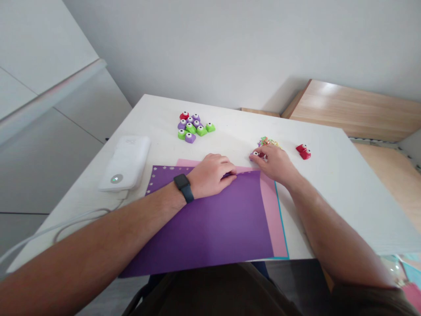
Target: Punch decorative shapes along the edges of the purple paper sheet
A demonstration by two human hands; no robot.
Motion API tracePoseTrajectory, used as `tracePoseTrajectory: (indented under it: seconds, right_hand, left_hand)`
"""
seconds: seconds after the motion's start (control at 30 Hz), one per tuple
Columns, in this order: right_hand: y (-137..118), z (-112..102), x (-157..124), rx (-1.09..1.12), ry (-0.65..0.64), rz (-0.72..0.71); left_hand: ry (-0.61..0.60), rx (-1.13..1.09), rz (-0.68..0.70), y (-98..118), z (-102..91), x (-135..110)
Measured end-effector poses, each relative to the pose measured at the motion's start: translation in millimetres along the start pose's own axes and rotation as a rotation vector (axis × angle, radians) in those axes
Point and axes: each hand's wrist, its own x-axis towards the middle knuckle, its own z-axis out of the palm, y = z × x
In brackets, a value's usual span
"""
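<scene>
Fingers of our right hand [272, 161] curl down at a small purple eyed piece [255, 154], our left hand [212, 175] resting on the purple sheet [226, 224].

The piece sits right at our right fingertips, to the right of our left fingers and slightly farther from us, so the right hand is nearer; its long axis is too covered to read. We cannot tell whether those fingers grip it or only touch it. Our left fingers are bent over the sheet's far edge, which runs sideways beneath them; whether they pinch it is hidden. Just beyond our right fingers lies a heap of coloured bits [268, 141]; to their right, two red eyed pieces [305, 155].
</scene>
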Motion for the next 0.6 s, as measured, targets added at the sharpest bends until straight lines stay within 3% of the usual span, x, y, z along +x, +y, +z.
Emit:
tracePoseTrajectory:
  seconds: [0.07,0.17,0.33,0.6]
  right_hand:
    - [-2.3,-1.2,0.1,0.002,-0.009,0.005]
    - [-6.6,-3.6,0.4,0.036,0.078,0.070]
    - [-8.7,-4.3,0.0,0.250,-0.040,0.216]
    - [-4.2,0.4,-0.5,0.655,-0.096,0.386]
  left_hand:
    - [0.003,0.003,-0.002,-0.2,0.2,-0.3]
    - [0.007,0.005,0.000,-0.5,0.6,-0.4]
    - [0.015,-0.004,0.002,-0.7,1.4,-0.4]
    - [0.023,-0.006,0.000,-1.0,1.6,-0.9]
